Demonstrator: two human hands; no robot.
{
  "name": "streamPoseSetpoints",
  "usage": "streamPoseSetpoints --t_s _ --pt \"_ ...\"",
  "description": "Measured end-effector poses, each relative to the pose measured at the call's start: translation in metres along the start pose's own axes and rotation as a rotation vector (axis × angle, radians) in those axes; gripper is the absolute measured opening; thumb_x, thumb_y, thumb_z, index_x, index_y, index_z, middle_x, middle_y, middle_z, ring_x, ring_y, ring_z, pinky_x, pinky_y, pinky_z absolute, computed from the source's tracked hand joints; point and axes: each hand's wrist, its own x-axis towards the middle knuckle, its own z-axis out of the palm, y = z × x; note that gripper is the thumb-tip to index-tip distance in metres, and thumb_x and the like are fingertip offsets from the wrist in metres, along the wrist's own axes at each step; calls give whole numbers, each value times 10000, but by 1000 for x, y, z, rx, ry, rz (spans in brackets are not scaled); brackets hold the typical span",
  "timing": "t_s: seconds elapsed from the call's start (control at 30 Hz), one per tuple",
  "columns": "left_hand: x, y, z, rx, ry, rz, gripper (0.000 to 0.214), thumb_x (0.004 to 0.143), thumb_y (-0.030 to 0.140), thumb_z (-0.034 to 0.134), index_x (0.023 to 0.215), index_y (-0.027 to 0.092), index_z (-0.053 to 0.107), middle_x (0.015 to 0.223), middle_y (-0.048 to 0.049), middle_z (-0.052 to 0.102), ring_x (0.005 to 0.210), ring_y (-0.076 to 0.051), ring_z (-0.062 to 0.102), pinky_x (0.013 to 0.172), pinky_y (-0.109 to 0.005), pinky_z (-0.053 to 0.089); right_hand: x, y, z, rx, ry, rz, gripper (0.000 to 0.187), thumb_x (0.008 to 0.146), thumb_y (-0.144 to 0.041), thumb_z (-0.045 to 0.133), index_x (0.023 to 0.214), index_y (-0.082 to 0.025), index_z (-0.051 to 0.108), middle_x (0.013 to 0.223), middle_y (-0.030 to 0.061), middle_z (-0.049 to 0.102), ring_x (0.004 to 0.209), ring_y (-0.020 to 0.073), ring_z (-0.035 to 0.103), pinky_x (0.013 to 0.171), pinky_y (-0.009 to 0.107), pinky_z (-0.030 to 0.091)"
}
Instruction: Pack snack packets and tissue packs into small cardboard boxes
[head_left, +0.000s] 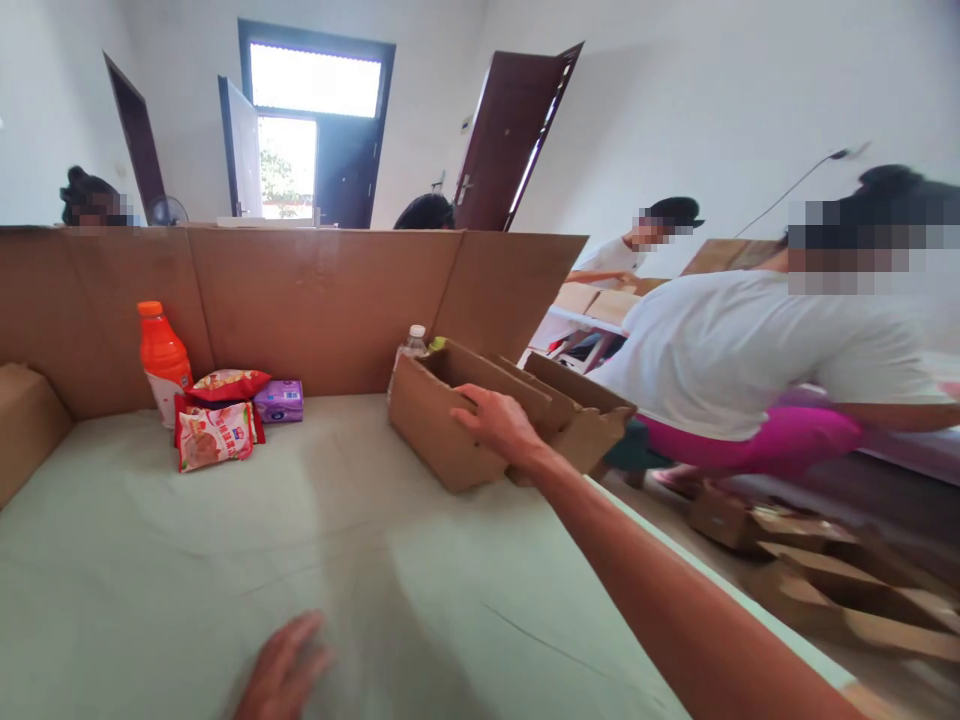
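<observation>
My right hand [499, 420] reaches out to an open-topped cardboard box [435, 425] at the right side of the cloth-covered table, its fingers closed over the upper edge of the box. The near bottom edge of that box rests on the pale green cloth [360, 560]. Low in the view, my left hand [285, 665] hovers near the cloth, slightly blurred, fingers loosely stretched and nothing in them. A clear bottle with a white cap [415, 343] and something yellow-green [437, 344] show partly behind the box.
An orange-capped bottle [161, 360], red snack packets [217, 435] and a purple pack [280, 401] stand at the back left. A cardboard panel [322, 300] borders the far side. A person in white [750, 340] bends at the right, above cardboard boxes [847, 600] on the floor.
</observation>
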Motion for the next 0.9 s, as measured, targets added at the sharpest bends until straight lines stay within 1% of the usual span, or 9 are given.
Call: streamPoseSetpoints --t_s 0.1,0.17,0.23,0.3,0.4,0.5,0.7,0.8,0.9 --pt "1 -6 -39 -122 -37 -412 672 910 470 562 1524 294 356 1528 -165 472 1379 -342 502 1043 -521 524 -43 -39 -4 112 -73 -222 352 857 -289 594 1187 -238 708 1003 55 778 864 227 713 774 320 522" --pt "8 -11 -77 -171 22 -572 720 921 493 553 1559 318 268 1599 -145 363 1445 -366 404 1128 -605 412 -79 -69 -6 238 -126 -463 349 901 -321 561 1217 -248 692 1083 57 767 913 215 709 798 319 527" --pt "14 -18 -114 -238 118 -650 852 885 590 586 1583 310 186 1646 -144 255 1472 -389 344 1171 -630 328 -114 -99 -9 343 -185 -741 314 942 -292 517 1199 -236 688 1067 67 764 918 208 697 801 324 517" --pt "14 -25 -144 -316 156 -688 1020 808 710 623 1597 310 115 1675 -145 166 1495 -408 286 1191 -627 288 -145 -124 -13 364 -255 -962 267 963 -224 482 1129 -228 690 929 53 756 824 189 671 749 315 490" --pt "5 -33 -170 -451 78 -710 1220 688 843 621 1604 310 18 1690 -148 113 1527 -413 194 1212 -613 245 -173 -148 -19 359 -335 -1114 238 982 -158 447 988 -229 674 781 25 698 704 167 604 691 316 437" --pt "1 -41 -173 -573 -3 -714 1318 634 882 622 1604 288 -43 1689 -160 110 1539 -404 144 1222 -600 220 -178 -155 -20 440 -342 -1116 230 1002 -168 442 942 -233 655 799 23 694 717 163 590 699 317 434" --pt "22 -57 -143 -833 -19 -666 1360 613 799 740 1605 288 -38 1689 -151 120 1522 -404 212 1200 -569 300 -170 -154 -11 507 -355 -1059 233 987 -161 449 1026 -252 659 859 45 723 773 179 641 703 315 492" --pt "21 -63 -138 -834 -5 -669 1339 628 660 816 1605 277 -15 1674 -155 179 1521 -384 233 1208 -540 293 -170 -152 -11 510 -395 -1012 211 977 -217 486 990 -269 691 845 62 727 762 195 663 678 326 532" --pt "8 -67 -145 -756 3 -701 1315 612 572 856 1603 262 51 1661 -165 207 1516 -386 247 1219 -545 259 -163 -148 -18 620 -368 -944 208 955 -410 571 1049 -311 728 927 87 748 864 245 701 745 374 581"
